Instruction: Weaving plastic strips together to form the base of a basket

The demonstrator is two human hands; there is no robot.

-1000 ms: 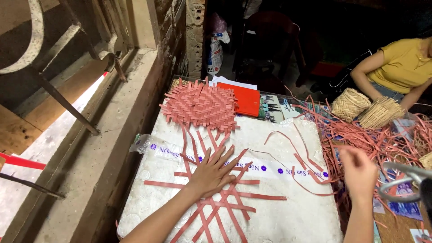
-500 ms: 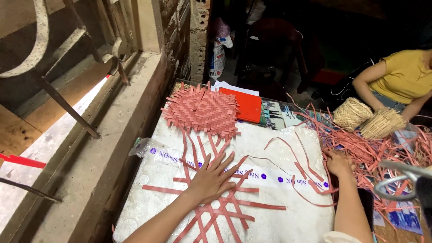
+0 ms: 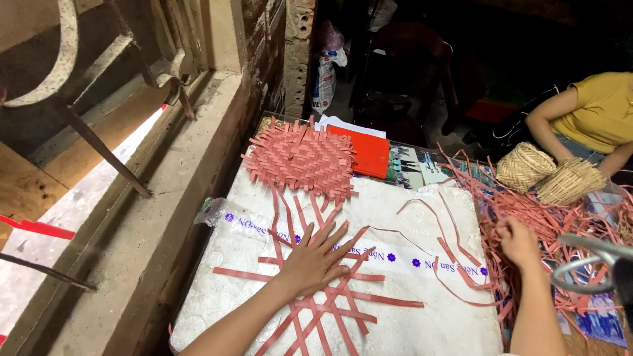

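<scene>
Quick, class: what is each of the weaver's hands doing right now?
Left hand: open, fingers spread, pressed flat on the crossed red strips.
Right hand: curled closed at the loose strip pile; whether it grips a strip cannot be told.

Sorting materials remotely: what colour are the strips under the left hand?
Pinkish red, seen in the head view: the strips lie crossed beneath the flat left hand.

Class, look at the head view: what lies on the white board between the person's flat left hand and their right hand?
Loose red strips and a printed tape band cross the white board between left hand and right hand.
</scene>
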